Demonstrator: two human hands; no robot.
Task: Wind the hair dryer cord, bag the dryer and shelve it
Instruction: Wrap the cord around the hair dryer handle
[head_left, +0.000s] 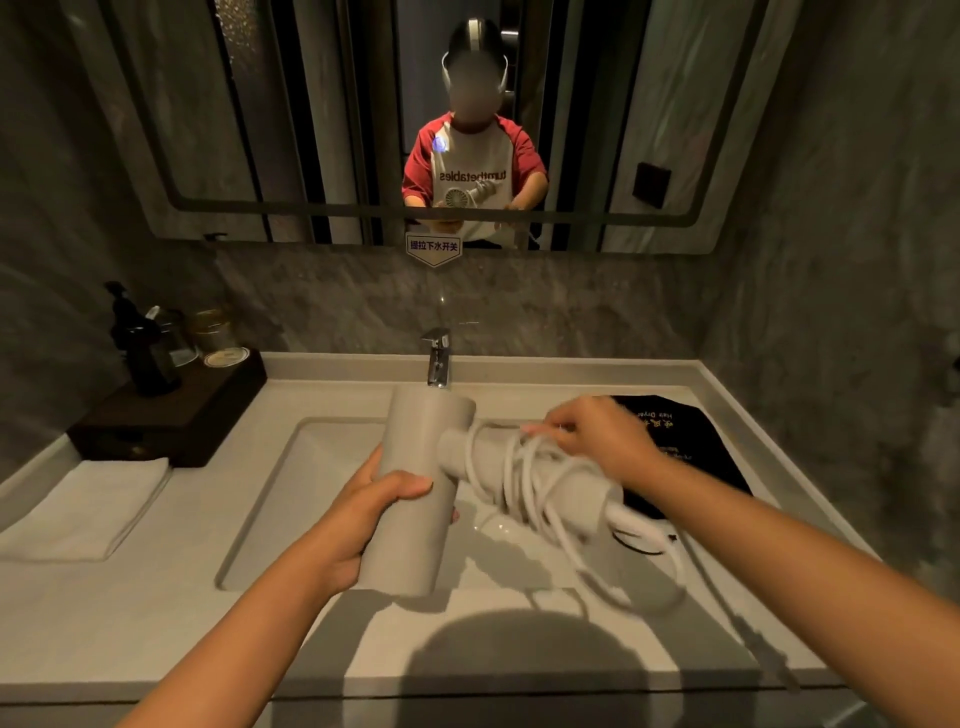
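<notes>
A beige hair dryer (423, 447) is held over the sink. My left hand (363, 519) grips its barrel from the left, near the lower end. The handle points right, with several loops of white cord (524, 467) wrapped around it. My right hand (592, 436) pinches the cord above the handle. A loose loop of cord (644, 587) hangs down to the counter on the right. The black dryer bag (680, 436) with gold lettering lies flat on the counter behind my right hand, partly hidden by it.
A chrome faucet (438, 358) stands behind the white sink basin (291, 499). A folded white towel (83, 509) lies at the left. A dark wooden tray (171, 415) holds a pump bottle and glass jars. The mirror (415, 119) above shows a person.
</notes>
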